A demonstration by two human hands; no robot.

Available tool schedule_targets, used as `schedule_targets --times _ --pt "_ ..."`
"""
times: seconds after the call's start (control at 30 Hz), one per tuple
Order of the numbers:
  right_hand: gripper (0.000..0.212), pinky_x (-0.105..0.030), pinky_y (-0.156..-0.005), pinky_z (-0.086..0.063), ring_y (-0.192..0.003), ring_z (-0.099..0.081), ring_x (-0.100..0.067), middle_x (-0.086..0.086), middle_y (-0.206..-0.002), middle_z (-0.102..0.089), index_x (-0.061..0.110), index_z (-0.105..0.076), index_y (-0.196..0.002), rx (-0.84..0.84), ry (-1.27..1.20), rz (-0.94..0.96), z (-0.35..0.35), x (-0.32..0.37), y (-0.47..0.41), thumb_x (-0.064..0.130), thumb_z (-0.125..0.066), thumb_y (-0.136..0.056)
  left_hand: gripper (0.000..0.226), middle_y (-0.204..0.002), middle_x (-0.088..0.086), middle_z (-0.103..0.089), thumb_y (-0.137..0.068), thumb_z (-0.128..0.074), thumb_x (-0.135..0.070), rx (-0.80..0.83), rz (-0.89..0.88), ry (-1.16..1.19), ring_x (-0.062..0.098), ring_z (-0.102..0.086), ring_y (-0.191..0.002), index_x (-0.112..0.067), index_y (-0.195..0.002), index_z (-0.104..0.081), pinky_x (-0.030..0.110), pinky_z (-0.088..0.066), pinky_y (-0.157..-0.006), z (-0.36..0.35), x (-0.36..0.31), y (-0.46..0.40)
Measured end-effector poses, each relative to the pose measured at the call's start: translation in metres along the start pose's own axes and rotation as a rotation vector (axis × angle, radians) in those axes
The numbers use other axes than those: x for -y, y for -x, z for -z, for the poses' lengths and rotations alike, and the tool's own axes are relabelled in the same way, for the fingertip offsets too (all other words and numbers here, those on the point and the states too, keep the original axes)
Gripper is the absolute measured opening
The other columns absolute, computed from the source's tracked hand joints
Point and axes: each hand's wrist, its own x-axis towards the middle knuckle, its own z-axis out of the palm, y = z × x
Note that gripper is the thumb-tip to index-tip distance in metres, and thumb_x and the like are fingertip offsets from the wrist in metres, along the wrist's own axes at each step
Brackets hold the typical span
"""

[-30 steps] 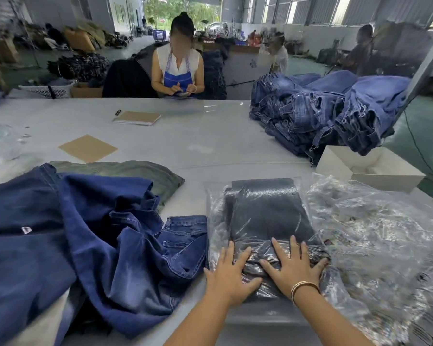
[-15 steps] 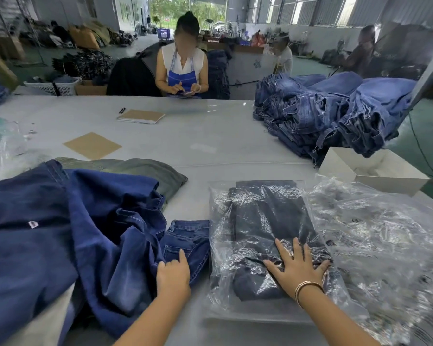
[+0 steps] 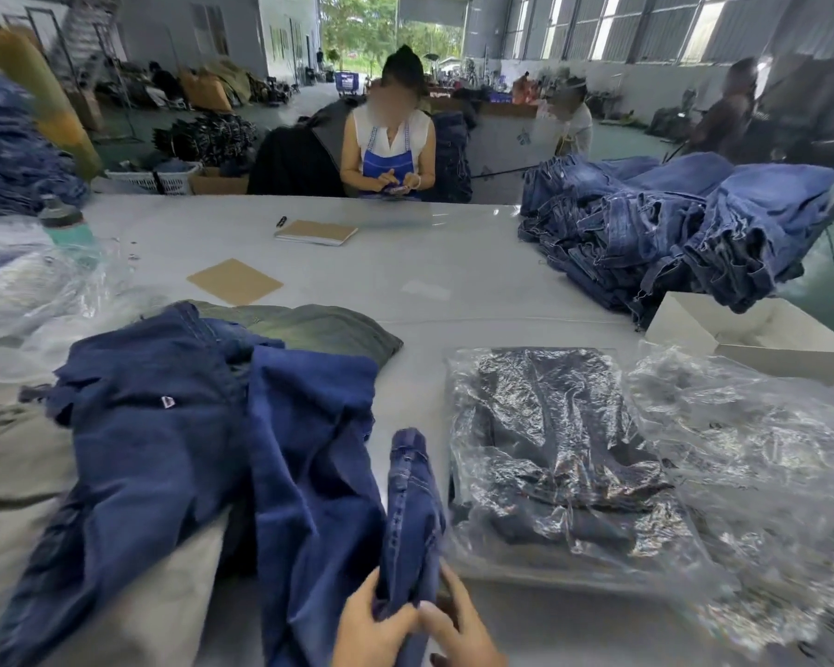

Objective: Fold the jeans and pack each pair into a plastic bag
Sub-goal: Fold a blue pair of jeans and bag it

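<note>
A loose pair of dark blue jeans (image 3: 174,454) lies crumpled on the table's left half. One end of it rises in a narrow fold (image 3: 412,512) toward me. My left hand (image 3: 369,623) and my right hand (image 3: 458,628) both grip that fold at the bottom edge of the view, fingers curled round the denim. To the right lies a folded dark pair inside a clear plastic bag (image 3: 559,469), flat on the table, with no hand on it.
Empty plastic bags (image 3: 752,464) are heaped at the right, a white box (image 3: 761,339) behind them. A tall stack of blue jeans (image 3: 670,233) sits far right. An olive garment (image 3: 309,324), a cardboard square (image 3: 234,281) and a notebook (image 3: 316,232) lie further back; a person sits across the table.
Both hands left the bagged jeans. The left moved first to the loose blue pair, the right followed, and now both grip its end and have lifted it toward me.
</note>
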Motion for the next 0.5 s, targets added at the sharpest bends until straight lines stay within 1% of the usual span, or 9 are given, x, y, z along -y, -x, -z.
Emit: schedule_targets --times 0.03,0.07,0.1,0.2,0.27,0.33,0.4,0.47,0.5 --pt "0.049 -0.011 -0.064 -0.051 -0.079 -0.067 -0.003 -0.003 -0.113 -0.066 0.015 -0.042 -0.133 -0.01 -0.226 -0.056 -0.005 0.004 0.001 -0.01 -0.049 -0.091 0.027 -0.087 -0.034 -0.066 -0.066 -0.062 -0.05 0.008 -0.04 -0.124 0.013 -0.064 -0.102 -0.048 -0.093 -0.062 0.012 -0.049 -0.082 -0.015 0.004 0.012" --pt "0.047 -0.019 -0.061 -0.054 -0.071 -0.068 -0.009 -0.006 -0.099 -0.072 0.012 -0.046 -0.127 -0.055 -0.387 -0.063 -0.008 0.012 0.003 -0.015 -0.049 -0.088 0.024 -0.085 -0.035 -0.065 -0.069 -0.055 -0.057 -0.108 -0.103 -0.189 0.005 -0.065 -0.098 -0.056 -0.093 -0.06 0.011 -0.049 -0.082 -0.028 0.005 0.022" --pt "0.043 -0.026 -0.06 -0.055 -0.068 -0.068 -0.017 -0.007 -0.086 -0.073 0.008 -0.052 -0.121 -0.138 -0.406 -0.056 -0.006 0.017 0.004 -0.016 -0.053 -0.085 0.028 -0.085 -0.034 -0.066 -0.07 -0.051 -0.06 -0.194 -0.174 -0.228 -0.003 -0.064 -0.093 -0.062 -0.097 -0.057 0.011 -0.049 -0.082 -0.032 -0.002 0.035" --pt "0.014 -0.035 -0.061 -0.051 -0.064 -0.062 -0.027 -0.011 -0.063 -0.068 -0.003 -0.064 -0.09 -0.386 -0.34 -0.035 0.007 0.034 0.007 -0.013 -0.059 -0.081 0.054 -0.116 -0.032 -0.06 -0.072 -0.061 -0.049 0.029 -0.322 -0.265 -0.012 -0.053 -0.114 -0.058 -0.123 -0.049 0.014 -0.042 -0.098 -0.03 -0.02 0.045" --pt "0.015 -0.038 -0.064 -0.053 -0.065 -0.063 -0.031 -0.017 -0.07 -0.067 -0.002 -0.064 -0.081 -0.443 -0.48 0.029 0.017 0.046 0.007 -0.01 -0.052 -0.085 0.049 -0.131 -0.029 -0.052 -0.082 -0.059 -0.045 0.098 -0.477 -0.224 -0.008 -0.045 -0.125 -0.045 -0.13 -0.049 0.013 -0.036 -0.103 -0.013 -0.04 0.051" --pt "0.024 -0.045 -0.081 -0.055 -0.085 -0.066 -0.036 -0.023 -0.092 -0.069 -0.005 -0.066 -0.097 -0.361 -0.651 0.116 0.031 0.059 0.014 -0.003 -0.044 -0.089 0.034 -0.134 -0.019 -0.051 -0.088 -0.059 -0.034 -0.131 -0.654 -0.136 -0.002 -0.045 -0.127 -0.034 -0.122 -0.06 0.012 -0.034 -0.102 -0.006 -0.054 0.055" --pt "0.041 -0.046 -0.092 -0.052 -0.101 -0.065 -0.036 -0.024 -0.108 -0.066 -0.002 -0.069 -0.106 -0.174 -0.795 0.2 0.051 0.074 0.026 0.004 -0.03 -0.093 0.03 -0.134 -0.006 -0.051 -0.087 -0.061 -0.015 -0.432 -0.727 -0.13 0.003 -0.045 -0.127 -0.024 -0.116 -0.064 0.017 -0.033 -0.106 0.002 -0.056 0.052" --pt "0.056 -0.047 -0.112 -0.031 -0.124 -0.05 -0.035 -0.027 -0.131 -0.05 -0.006 -0.057 -0.124 0.004 -0.946 0.366 0.074 0.091 0.038 0.012 -0.014 -0.094 0.037 -0.136 0.007 -0.048 -0.086 -0.065 -0.001 -0.665 -0.554 -0.136 0.015 -0.042 -0.129 -0.016 -0.12 -0.061 0.029 -0.03 -0.111 0.019 -0.045 0.034" --pt "0.057 -0.045 -0.111 -0.034 -0.125 -0.05 -0.033 -0.024 -0.13 -0.052 -0.004 -0.059 -0.123 -0.05 -0.981 0.421 0.089 0.096 0.042 0.015 -0.014 -0.094 0.044 -0.139 0.014 -0.045 -0.084 -0.067 0.001 -0.734 -0.385 -0.14 0.024 -0.04 -0.132 -0.009 -0.125 -0.058 0.034 -0.027 -0.112 0.029 -0.037 0.024"
